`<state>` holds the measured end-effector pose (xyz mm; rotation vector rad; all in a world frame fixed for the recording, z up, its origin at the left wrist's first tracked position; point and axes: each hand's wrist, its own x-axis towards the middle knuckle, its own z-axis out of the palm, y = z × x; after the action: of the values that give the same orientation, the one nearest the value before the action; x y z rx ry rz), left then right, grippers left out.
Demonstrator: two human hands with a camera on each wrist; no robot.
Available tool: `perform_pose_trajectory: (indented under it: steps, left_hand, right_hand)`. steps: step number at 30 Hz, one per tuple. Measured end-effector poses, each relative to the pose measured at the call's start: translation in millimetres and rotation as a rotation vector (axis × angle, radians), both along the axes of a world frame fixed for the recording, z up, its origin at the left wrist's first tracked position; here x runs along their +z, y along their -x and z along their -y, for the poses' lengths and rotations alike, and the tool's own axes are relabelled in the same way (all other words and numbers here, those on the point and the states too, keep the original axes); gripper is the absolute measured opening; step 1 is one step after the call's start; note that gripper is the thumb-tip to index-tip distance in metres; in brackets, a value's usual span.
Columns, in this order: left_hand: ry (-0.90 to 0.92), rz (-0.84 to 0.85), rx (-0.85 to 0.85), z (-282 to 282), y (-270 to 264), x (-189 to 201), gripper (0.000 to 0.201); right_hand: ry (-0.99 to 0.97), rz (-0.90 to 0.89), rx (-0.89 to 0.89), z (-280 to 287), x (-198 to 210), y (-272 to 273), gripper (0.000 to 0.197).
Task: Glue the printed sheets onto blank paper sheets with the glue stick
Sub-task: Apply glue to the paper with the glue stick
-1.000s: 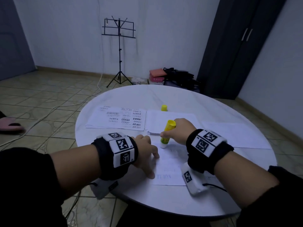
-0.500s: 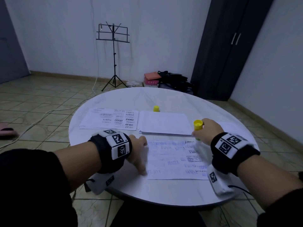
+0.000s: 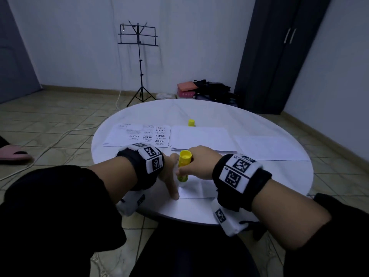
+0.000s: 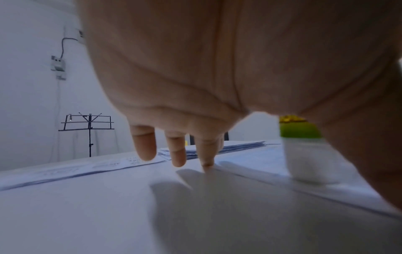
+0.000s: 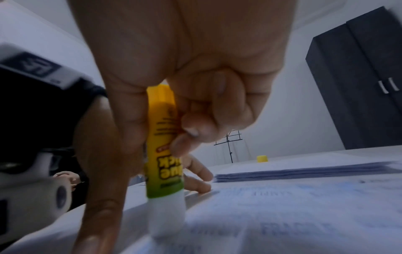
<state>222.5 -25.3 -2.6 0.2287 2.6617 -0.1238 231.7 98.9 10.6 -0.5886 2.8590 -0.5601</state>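
Round white table [image 3: 249,120] seen from above by a seated person w/ both forearms reaching in, black wrist bands [image 3: 239,176] w/ printed markers on each. Right hand [image 3: 199,163] is curled round a yellow-green glue stick [image 3: 183,166], thumb and fingers pinching its barrel; stick is upright, white glue end down and touching a printed sheet [image 3: 196,188] lying face-down at the near edge of the table. In the right wrist view the glue stick [image 5: 162,154] shows its label upside down and the faint reversed print of the sheet [image 5: 293,214] shows through. Left hand [image 3: 169,176] sits just left of the stick, fingers spread and straight, tips pressing the sheet's left edge; left wrist view shows the fingertips [image 4: 206,161] down on the paper, the stick [image 4: 302,149] close beside the thumb.

Further in on the table from the hands: a stack of printed sheets [image 3: 139,135] at left, a stack of blank sheets [image 3: 201,138] in the middle, another pale sheet [image 3: 269,148] at right; whether that one is blank or printed cannot be told. Yellow cap [image 3: 191,122] stands just behind the blank stack.

Beyond the table: black music stand [image 3: 139,62] at the white wall, dark wardrobe [image 3: 283,56] at right, bags and a pink box [image 3: 187,88] on the tiled floor, a pink slipper [image 3: 12,154] at far left
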Motion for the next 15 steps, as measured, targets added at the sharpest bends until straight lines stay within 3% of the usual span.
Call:
perform_pose_trajectory:
  steps: [2,6,15]
  left_hand:
    - [-0.003,-0.010,-0.017,-2.8,1.1,-0.6,0.101]
    - [0.041,0.032,-0.021,-11.0,4.4,2.3,0.122]
    - [0.248,0.053,-0.140,-28.7,9.8,10.3,0.115]
  right_hand:
    - [0.015,0.015,0.007,-9.5,2.5,-9.0,0.032]
    - [-0.018,0.037,-0.057,-42.0,6.3,-15.7,0.025]
    - [0.019,0.111,-0.253,-139.2,10.9,-20.2,0.027]
